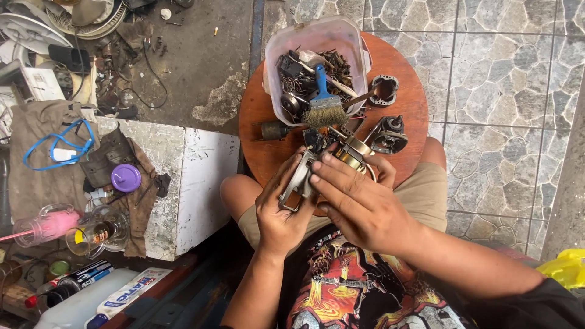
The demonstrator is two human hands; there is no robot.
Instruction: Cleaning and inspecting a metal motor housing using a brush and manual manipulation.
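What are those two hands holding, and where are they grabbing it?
A small metal motor part. The left hand grips its grey bracket end from the side; the right hand lies over its top.

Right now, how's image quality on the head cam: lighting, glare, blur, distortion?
Head view: soft, even daylight with faint shadows; no strong glare, only mild shine on the clear plastic tub. Centre is sharp: left hand, right hand and the metal motor part they hold show no motion blur. Wide-angle bending curves the tiled floor lines towards the edges.
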